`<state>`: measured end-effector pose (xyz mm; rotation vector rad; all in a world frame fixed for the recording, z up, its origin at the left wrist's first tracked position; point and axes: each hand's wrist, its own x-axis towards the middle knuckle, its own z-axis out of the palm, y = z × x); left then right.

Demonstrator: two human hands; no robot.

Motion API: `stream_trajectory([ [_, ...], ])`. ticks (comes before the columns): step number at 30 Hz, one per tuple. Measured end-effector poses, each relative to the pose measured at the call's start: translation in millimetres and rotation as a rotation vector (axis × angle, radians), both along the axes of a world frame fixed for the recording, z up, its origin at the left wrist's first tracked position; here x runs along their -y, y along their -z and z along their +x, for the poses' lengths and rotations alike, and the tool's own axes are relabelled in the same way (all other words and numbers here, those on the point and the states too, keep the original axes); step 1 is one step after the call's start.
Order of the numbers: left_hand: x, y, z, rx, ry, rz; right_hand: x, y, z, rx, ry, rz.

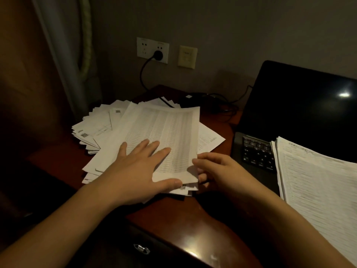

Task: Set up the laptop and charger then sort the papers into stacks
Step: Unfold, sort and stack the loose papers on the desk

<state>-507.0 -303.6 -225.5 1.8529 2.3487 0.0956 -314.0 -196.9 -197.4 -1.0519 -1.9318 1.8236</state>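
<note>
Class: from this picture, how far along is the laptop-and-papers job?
Looks done: laptop open, plug in the wall socket, one stack begun at right. In hand: left hand presses the top sheet, right hand pinches its corner. Left: the loose pile underneath.

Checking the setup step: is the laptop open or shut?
Open. The laptop has its screen raised behind the keyboard; the screen is dark.

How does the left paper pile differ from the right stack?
The left pile is fanned out on the desk; the right stack is neater, on the laptop. The left hand presses the left pile, the right hand pinches it; nothing touches the right stack. Both are printed sheets.
</note>
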Motion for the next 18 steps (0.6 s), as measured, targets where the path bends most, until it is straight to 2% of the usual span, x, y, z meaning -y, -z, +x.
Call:
stream_trajectory([
  [4, 11, 4, -12, 0.055, -0.043, 0.072, -1, 9, -1, 0.077, -0.007, 0.139],
  [7, 16, 10, -15, 0.051, -0.037, 0.088, 6, 11, -6, 0.041, -0.007, 0.123],
  [10, 15, 14, -14, 0.031, 0.040, 0.131, 11, 14, -9, 0.035, -0.069, 0.190],
  [14, 12, 13, -10, 0.137, 0.222, 0.251, 6, 14, -2, -0.049, 0.092, 0.176],
  [18, 7, 15, -1, 0.267, 0.270, 0.355, 5, 11, 4, -0.086, 0.183, 0.184],
])
